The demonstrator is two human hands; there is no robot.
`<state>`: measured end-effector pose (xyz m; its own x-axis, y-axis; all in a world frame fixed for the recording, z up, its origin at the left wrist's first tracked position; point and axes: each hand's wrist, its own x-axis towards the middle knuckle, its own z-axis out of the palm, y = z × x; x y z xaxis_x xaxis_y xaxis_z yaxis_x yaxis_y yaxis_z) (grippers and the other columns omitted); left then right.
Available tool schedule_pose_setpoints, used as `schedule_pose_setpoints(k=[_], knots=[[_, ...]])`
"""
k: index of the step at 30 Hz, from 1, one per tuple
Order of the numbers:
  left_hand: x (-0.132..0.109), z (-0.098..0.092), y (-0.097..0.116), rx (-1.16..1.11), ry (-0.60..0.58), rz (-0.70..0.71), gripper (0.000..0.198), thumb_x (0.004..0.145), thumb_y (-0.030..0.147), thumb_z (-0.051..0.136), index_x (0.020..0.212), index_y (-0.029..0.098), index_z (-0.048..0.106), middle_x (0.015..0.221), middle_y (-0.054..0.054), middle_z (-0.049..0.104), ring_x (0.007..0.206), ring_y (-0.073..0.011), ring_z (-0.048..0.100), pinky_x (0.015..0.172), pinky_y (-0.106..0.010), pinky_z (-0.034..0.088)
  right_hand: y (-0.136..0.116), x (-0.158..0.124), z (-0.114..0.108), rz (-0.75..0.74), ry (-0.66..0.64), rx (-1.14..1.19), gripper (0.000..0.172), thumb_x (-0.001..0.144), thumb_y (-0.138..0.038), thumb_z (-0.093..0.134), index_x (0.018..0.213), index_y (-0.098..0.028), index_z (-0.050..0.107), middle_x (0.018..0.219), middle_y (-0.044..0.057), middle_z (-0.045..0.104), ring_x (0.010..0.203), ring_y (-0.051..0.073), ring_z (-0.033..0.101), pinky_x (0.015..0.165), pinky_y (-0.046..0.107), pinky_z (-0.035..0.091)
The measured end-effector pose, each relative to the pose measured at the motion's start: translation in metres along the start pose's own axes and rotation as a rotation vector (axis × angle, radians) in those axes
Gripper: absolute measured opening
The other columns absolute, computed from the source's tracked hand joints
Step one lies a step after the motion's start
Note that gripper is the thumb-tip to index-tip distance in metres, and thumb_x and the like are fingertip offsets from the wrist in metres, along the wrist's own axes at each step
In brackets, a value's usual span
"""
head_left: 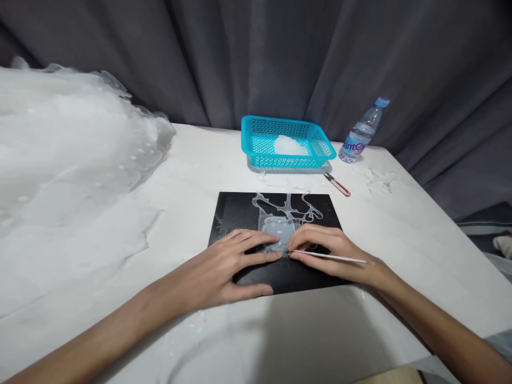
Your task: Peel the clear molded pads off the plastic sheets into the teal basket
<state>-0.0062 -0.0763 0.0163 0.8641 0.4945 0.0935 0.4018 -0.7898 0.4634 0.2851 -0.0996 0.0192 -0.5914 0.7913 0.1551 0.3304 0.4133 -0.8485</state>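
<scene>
A translucent rubbery sheet (276, 228) with small holes lies on a black board (240, 208), thin stringy offcuts (288, 205) spreading from its far edge. My left hand (242, 253) rests with fingers spread, its fingertips on the sheet's left and near side. At the sheet's near right corner, my right hand (324, 248) is closed in a pinch around a thin white stick (332, 256). The stick's back end points right over the wrist. Its working tip is hidden by the fingers.
Behind the board stands a blue basket (288, 162) with small white pieces (288, 145) inside. Pink-handled thread snips (338, 184) and a water bottle (360, 136) are to its right. A large heap of translucent sheets (72, 160) covers the table's left. Loose scraps (380, 180) lie at right.
</scene>
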Motion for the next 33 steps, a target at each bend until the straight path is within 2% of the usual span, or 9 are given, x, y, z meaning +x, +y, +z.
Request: schedule_pose_setpoints(k=[3, 6, 14, 24, 33], knots=[[0.0022, -0.0005, 0.0001, -0.038, -0.009, -0.046, 0.057, 0.097, 0.060, 0.066, 0.149, 0.040, 0.059, 0.162, -0.004, 0.052, 0.141, -0.0330, 0.053, 0.115, -0.049, 0.043, 0.0012, 0.0001, 0.0022, -0.042, -0.011, -0.023, 0.012, 0.105, -0.026, 0.060, 0.113, -0.023, 0.069, 0.115, 0.006, 0.070, 0.103, 0.017, 0.070, 0.093, 0.032, 0.059], [0.0027, -0.0009, -0.0001, -0.067, -0.016, -0.080, 0.054, 0.096, 0.062, 0.066, 0.146, 0.043, 0.062, 0.161, -0.002, 0.053, 0.139, -0.0324, 0.054, 0.113, -0.049, 0.043, 0.0026, -0.0003, 0.0036, -0.078, -0.013, -0.085, 0.012, 0.105, -0.025, 0.060, 0.114, -0.023, 0.068, 0.110, 0.006, 0.072, 0.101, 0.017, 0.069, 0.094, 0.033, 0.057], [0.0029, 0.0000, -0.0006, -0.102, 0.026, -0.042, 0.050, 0.097, 0.060, 0.067, 0.143, 0.042, 0.065, 0.157, -0.003, 0.058, 0.136, -0.0310, 0.057, 0.114, -0.047, 0.041, 0.0025, -0.0019, 0.0053, -0.044, 0.006, -0.094, 0.007, 0.104, -0.026, 0.063, 0.106, -0.022, 0.068, 0.104, 0.004, 0.074, 0.095, 0.018, 0.071, 0.091, 0.033, 0.058], [0.0046, -0.0010, 0.0019, -0.073, 0.018, -0.042, 0.047, 0.099, 0.060, 0.064, 0.142, 0.042, 0.066, 0.158, -0.001, 0.057, 0.136, -0.0301, 0.057, 0.112, -0.045, 0.041, 0.0016, -0.0006, 0.0073, -0.151, -0.024, -0.184, 0.010, 0.107, -0.023, 0.056, 0.111, -0.022, 0.065, 0.109, 0.007, 0.073, 0.102, 0.020, 0.071, 0.094, 0.037, 0.059], [0.0030, 0.0002, -0.0022, -0.054, 0.033, -0.026, 0.051, 0.097, 0.058, 0.067, 0.145, 0.044, 0.063, 0.156, 0.000, 0.059, 0.135, -0.0290, 0.059, 0.113, -0.044, 0.042, 0.0003, 0.0039, 0.0079, -0.262, -0.070, -0.318, 0.013, 0.108, -0.016, 0.048, 0.107, -0.021, 0.060, 0.105, 0.010, 0.071, 0.095, 0.020, 0.067, 0.086, 0.036, 0.057]])
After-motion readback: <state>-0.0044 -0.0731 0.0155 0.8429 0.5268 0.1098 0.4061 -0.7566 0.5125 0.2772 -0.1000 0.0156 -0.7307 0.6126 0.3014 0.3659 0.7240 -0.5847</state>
